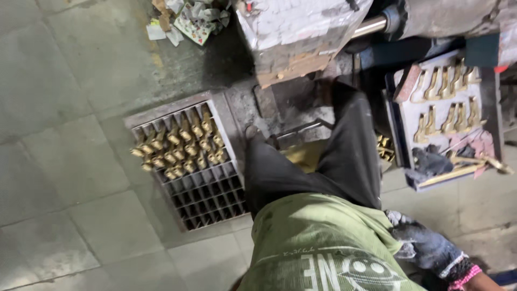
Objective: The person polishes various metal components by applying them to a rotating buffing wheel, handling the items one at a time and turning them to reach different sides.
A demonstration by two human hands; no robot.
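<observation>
The right hand (425,245), in a dark soiled glove, hangs low beside the hip, fingers loosely curled.

Open floor tiles (59,161) are seen on the left, where passage is unhindered. The middle is blocked by the gridded crate (207,196) of brass parts (180,148) and the black-trousered legs (312,161). On the right, room is narrowed by the loaded tray (487,108) and the gloved right hand (425,245).
</observation>
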